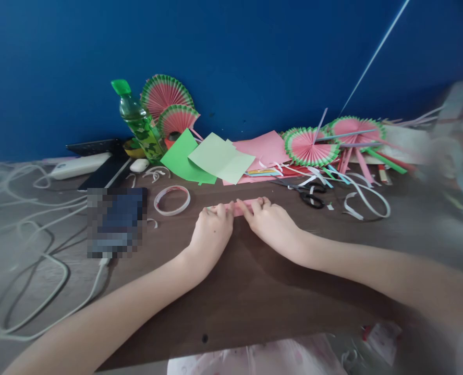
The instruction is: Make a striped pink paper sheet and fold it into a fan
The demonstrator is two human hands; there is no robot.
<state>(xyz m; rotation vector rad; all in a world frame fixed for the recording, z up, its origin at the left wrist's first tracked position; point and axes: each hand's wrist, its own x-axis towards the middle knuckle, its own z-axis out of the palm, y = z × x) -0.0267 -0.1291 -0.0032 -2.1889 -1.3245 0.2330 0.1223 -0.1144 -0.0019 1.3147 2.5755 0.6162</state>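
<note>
At the middle of the brown table, a narrow strip of folded pink paper (pixel 238 209) lies under both hands, with a bit of pale green at its left end. My left hand (pixel 215 229) presses on its left part with curled fingers. On the right part, my right hand (pixel 272 224) bears down in the same way, fingers bent and close together. The two index fingers nearly meet near the strip's middle. Much of the paper is hidden beneath the fingers. Left of the hands lies a roll of white tape (pixel 158 207), and black scissors (pixel 312 200) rest to the right.
Green paper sheets (pixel 182 156) and pink paper (pixel 265 148) lie behind the hands. Pleated watermelon-like paper fans (pixel 312 147) and paper scraps are at the back right. A green-capped bottle (pixel 139 122) leans beside more fans. A phone (pixel 120 219) with a white cable (pixel 93 291) lies left.
</note>
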